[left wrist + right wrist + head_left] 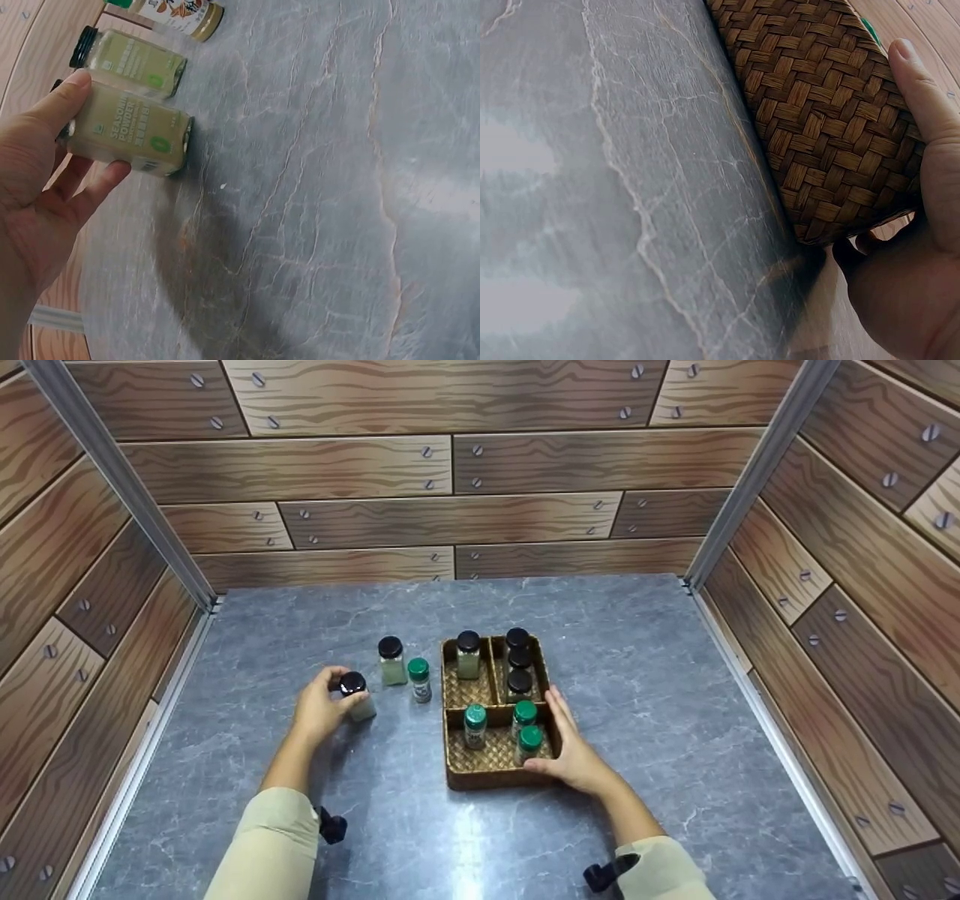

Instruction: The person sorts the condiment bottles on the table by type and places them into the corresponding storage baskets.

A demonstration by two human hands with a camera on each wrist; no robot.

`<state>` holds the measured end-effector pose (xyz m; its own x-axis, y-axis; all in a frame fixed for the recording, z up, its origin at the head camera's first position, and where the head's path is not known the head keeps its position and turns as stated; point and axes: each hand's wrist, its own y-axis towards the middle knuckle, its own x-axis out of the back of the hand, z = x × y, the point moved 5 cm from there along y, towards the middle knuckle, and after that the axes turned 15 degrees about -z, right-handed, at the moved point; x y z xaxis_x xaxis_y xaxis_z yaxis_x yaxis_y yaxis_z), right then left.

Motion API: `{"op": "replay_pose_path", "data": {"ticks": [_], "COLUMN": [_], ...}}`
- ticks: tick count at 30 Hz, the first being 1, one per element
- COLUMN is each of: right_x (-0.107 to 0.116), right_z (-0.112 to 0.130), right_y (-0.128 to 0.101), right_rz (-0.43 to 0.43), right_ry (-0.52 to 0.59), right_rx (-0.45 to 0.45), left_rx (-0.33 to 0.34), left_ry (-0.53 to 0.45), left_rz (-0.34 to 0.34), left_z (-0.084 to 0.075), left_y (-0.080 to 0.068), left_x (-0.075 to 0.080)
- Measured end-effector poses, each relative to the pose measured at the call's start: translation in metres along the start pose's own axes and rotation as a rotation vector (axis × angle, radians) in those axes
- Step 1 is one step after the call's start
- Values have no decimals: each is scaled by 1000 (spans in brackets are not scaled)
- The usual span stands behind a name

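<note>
The fingers (101, 180) of the left hand (319, 712) curl round a black-capped jar (356, 696) of pale powder, thumb on one side and fingertips on the other. The jar stands upright on the grey tabletop (660, 697), its long axis vertical. Just beyond it stand a second black-capped jar (391, 661) and a green-capped jar (420, 680).

The woven tray (459, 776) lies to the right of the held jar, well apart from the left hand; the right hand (574, 754) is nearer it and grips its near right corner, thumb along the wall. The tray's back-left compartment holds one black-capped jar, so there is space. From the right wrist view the tray's contents are hidden; that hand's fingertips cannot be made out.
</note>
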<state>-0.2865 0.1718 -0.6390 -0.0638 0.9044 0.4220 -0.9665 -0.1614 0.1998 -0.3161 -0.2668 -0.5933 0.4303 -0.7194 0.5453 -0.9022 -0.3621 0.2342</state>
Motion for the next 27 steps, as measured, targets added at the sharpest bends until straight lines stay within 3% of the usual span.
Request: {"op": "replay_pose_path", "data": {"ticks": [9,19,27], "right_x": [0,0,0], "right_z": [2,0,0], "right_y": [0,1,1], "right_rz": [1,3,3], "right_ry": [19,8,8], "right_rx": [4,10,-1], "left_rx": [20,-61,-87], "left_ry": [-2,-24,-61], "left_rz": [35,50,52], "left_z": [-11,-45,-69], "left_y": [-8,-15,-18], "left_x": [0,3,3]}}
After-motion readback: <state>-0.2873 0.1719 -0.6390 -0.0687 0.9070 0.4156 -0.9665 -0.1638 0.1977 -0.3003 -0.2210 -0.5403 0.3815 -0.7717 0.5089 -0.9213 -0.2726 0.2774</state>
